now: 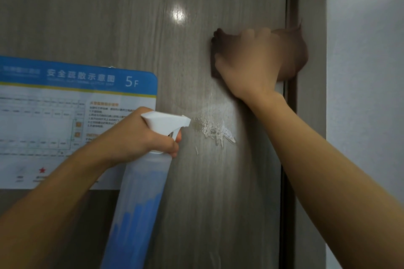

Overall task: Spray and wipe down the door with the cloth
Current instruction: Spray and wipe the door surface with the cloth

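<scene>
Blue-bordered evacuation notice on door, beside spray bottle.

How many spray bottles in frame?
1. The spray bottle is in the left hand, lower centre, nozzle aimed at the foam patch on the door. None other visible; the view covers only part of the door.
</scene>
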A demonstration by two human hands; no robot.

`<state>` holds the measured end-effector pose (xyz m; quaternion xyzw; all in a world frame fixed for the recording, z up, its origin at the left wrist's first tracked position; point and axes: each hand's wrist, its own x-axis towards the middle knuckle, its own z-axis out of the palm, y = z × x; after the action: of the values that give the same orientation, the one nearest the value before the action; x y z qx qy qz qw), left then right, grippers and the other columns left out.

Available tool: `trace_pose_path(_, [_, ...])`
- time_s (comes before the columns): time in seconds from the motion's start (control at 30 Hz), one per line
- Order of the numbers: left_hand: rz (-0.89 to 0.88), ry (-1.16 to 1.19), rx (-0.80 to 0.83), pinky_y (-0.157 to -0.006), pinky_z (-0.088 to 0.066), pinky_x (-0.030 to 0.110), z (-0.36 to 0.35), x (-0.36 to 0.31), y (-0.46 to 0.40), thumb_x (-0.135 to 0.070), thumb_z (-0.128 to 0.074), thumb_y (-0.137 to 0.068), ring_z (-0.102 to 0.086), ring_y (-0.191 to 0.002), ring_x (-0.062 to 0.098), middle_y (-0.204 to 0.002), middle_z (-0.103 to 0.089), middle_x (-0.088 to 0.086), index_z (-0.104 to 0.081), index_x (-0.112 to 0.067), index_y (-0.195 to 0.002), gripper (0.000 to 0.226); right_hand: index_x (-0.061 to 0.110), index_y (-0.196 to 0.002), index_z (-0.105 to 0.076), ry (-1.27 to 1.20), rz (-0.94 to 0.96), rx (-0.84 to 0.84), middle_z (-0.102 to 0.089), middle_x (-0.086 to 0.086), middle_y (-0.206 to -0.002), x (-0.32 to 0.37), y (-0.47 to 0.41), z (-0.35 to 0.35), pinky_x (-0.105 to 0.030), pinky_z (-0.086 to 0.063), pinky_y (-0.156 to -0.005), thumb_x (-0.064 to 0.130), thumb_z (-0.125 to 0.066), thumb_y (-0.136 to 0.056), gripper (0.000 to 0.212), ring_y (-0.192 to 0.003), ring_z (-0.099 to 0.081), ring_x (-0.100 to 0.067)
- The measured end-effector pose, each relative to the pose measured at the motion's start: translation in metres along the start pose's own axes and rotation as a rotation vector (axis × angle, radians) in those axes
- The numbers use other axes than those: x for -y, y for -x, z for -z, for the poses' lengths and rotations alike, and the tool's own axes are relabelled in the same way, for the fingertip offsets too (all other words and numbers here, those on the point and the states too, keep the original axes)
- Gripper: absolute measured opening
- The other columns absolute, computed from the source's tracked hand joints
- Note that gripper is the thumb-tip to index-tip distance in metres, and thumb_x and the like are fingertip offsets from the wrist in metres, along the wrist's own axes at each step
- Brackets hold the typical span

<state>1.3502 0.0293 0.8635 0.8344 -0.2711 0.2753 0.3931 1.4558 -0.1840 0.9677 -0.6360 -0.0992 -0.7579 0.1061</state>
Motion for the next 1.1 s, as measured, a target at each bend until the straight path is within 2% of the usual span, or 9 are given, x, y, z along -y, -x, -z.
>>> trace_pose_path(0.2, [0.015,0.088,0.001,-0.084,-0.056,0.033,0.001,0.001,0.0,-0.008,-0.081,-0.055,-0.073,-0.088,0.02,-0.086,-0.076,0.009,-0.075,-0.006,-0.082,0.027,0.011,-0.108,-0.056,-0.014,-0.054,0.015,-0.052,-0.013,-0.111,0.006,0.015,0.005,-0.055,-0.032,-0.1,0.068,-0.047,-0.078,0.064,-0.106,-0.048,-0.035])
trace_pose_path(0.33, [0.033,0.127,-0.023,-0.082,-0.058,0.031,0.006,-0.001,0.0,0.004,-0.085,-0.057,-0.073,-0.089,0.022,-0.086,-0.076,0.01,-0.075,-0.005,-0.08,0.026,0.011,-0.103,-0.056,-0.028,-0.058,0.053,-0.052,-0.013,-0.107,0.013,0.055,0.013,-0.056,-0.032,-0.1,0.066,-0.051,-0.077,0.061,-0.103,-0.048,-0.034])
trace_pose_path(0.5, [0.062,0.263,-0.065,-0.064,-0.057,0.024,0.009,-0.002,0.003,0.004,-0.075,-0.056,-0.074,-0.084,0.021,-0.087,-0.075,0.015,-0.075,-0.001,-0.078,0.022,0.013,-0.102,-0.057,-0.031,-0.046,0.096,-0.052,-0.013,-0.107,0.015,0.116,0.026,-0.059,-0.031,-0.103,0.068,-0.055,-0.075,0.061,-0.104,-0.046,-0.033])
trace_pose_path(0.6, [0.072,0.29,-0.06,-0.062,-0.058,0.027,0.012,-0.003,0.005,0.003,-0.071,-0.059,-0.074,-0.077,0.022,-0.085,-0.075,0.015,-0.073,0.005,-0.084,0.025,0.013,-0.101,-0.058,-0.031,-0.025,0.097,-0.052,-0.012,-0.106,0.015,0.128,0.028,-0.059,-0.032,-0.102,0.07,-0.055,-0.075,0.062,-0.104,-0.045,-0.033])
trace_pose_path(0.73, [0.09,0.239,-0.063,-0.061,-0.057,0.024,0.014,-0.005,0.004,0.02,-0.07,-0.07,-0.074,-0.075,0.021,-0.083,-0.075,0.014,-0.07,0.006,-0.086,0.022,0.013,-0.099,-0.056,-0.015,-0.064,0.087,-0.051,-0.012,-0.103,0.016,0.091,0.022,-0.061,-0.032,-0.1,0.07,-0.054,-0.075,0.062,-0.102,-0.047,-0.034])
trace_pose_path(0.9, [0.08,0.219,-0.07,-0.06,-0.055,0.02,0.015,-0.008,0.003,0.016,-0.074,-0.067,-0.074,-0.075,0.017,-0.088,-0.074,0.019,-0.071,0.006,-0.085,0.02,0.011,-0.101,-0.057,-0.008,-0.128,0.063,-0.052,-0.014,-0.105,0.023,0.055,0.014,-0.061,-0.031,-0.101,0.067,-0.05,-0.076,0.061,-0.104,-0.048,-0.036])
trace_pose_path(1.1, [0.08,0.19,-0.096,-0.057,-0.053,0.014,0.013,-0.006,0.004,0.021,-0.067,-0.072,-0.072,-0.075,0.011,-0.088,-0.073,0.018,-0.07,0.008,-0.087,0.02,0.013,-0.102,-0.058,-0.039,-0.054,0.119,-0.052,-0.014,-0.107,0.019,0.127,0.03,-0.06,-0.03,-0.104,0.067,-0.056,-0.075,0.06,-0.105,-0.047,-0.034])
